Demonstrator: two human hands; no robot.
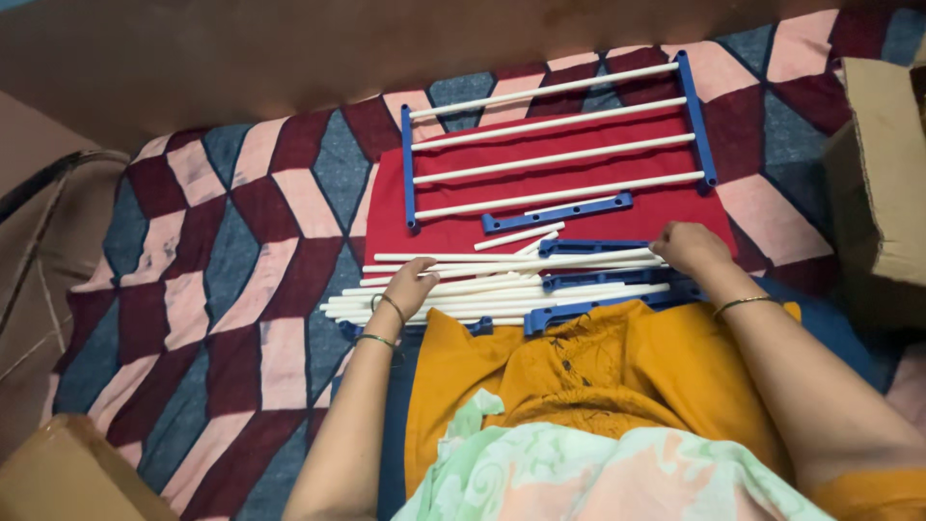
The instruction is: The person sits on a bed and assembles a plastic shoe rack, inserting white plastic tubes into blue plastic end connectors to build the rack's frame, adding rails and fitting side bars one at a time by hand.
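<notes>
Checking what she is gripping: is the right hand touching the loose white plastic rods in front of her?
Touching. The head view shows the right hand with fingers on the ends of the loose white plastic rods.

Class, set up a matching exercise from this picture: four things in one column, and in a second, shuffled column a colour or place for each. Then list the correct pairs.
Things:
1. loose rods
2. assembled rack
3. cardboard box
4. left hand

Descriptions:
A. at the right edge of the view
B. white, piled in front of the person
C. resting on the rods' left ends
D. four rods between two blue bars

Pairs: 1-B, 2-D, 3-A, 4-C
</notes>
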